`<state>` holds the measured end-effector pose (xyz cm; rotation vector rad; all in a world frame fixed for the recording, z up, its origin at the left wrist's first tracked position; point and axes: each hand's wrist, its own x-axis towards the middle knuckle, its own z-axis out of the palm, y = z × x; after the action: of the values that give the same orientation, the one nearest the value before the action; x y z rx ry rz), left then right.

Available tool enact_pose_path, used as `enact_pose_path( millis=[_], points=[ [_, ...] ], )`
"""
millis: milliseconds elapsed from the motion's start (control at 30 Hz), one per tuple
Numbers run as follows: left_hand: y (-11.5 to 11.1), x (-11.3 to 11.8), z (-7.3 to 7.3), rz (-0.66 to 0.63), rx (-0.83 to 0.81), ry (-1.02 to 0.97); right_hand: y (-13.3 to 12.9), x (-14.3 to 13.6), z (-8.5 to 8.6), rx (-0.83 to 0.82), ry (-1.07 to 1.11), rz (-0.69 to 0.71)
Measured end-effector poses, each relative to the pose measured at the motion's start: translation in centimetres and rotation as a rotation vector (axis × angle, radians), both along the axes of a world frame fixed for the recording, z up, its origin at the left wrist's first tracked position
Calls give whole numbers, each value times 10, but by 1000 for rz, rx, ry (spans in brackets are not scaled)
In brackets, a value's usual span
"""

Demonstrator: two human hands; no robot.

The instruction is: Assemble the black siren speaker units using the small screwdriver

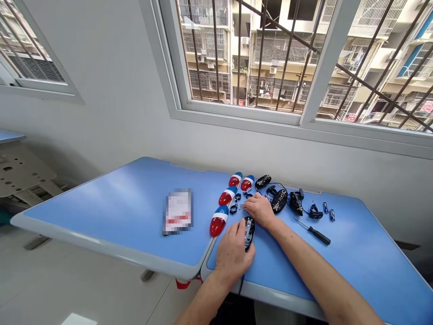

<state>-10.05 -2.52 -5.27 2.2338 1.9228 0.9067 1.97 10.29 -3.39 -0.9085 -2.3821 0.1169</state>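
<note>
My left hand (235, 250) is wrapped round a black oval housing (249, 232), whose open inner side shows. Just beyond it, my right hand (260, 210) reaches down to the table with its fingertips together at some small metal screws (241, 206); whether a screw is between them is too small to tell. Black ring clamps (233, 209) lie left of those fingertips. Red, white and blue oval shells (218, 221) stand in a group to the left. A screwdriver (319, 235) with a black handle rests right of my right hand.
Black oval housings (279, 201) with cables and brackets (315, 211) lie behind my right forearm. Batteries (332, 215) are at the right. A blurred white and red packet (178, 211) lies on the left blue table (118, 198). A wall and barred windows stand behind.
</note>
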Motion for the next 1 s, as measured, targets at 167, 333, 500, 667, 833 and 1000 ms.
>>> enact_pose_path(
  millis=[167, 333, 500, 667, 833, 1000],
  points=[
    [-1, 2, 11, -42, -60, -134, -19, 19, 13, -169, 253, -77],
    [5, 19, 35, -166, -61, -298, -45, 53, 9, -408, 496, -136],
    [31, 44, 48, -342, -184, -542, -72, 85, 5, -920, 879, -99],
    [60, 59, 45, -504, -512, -850, -77, 103, 0, -1125, 1199, -107],
    [72, 57, 33, -537, -703, -1004, -72, 104, -8, -1126, 1321, -152],
    [70, 51, 28, -562, -737, -1115, -76, 97, -2, -1161, 1359, -181]
  ],
)
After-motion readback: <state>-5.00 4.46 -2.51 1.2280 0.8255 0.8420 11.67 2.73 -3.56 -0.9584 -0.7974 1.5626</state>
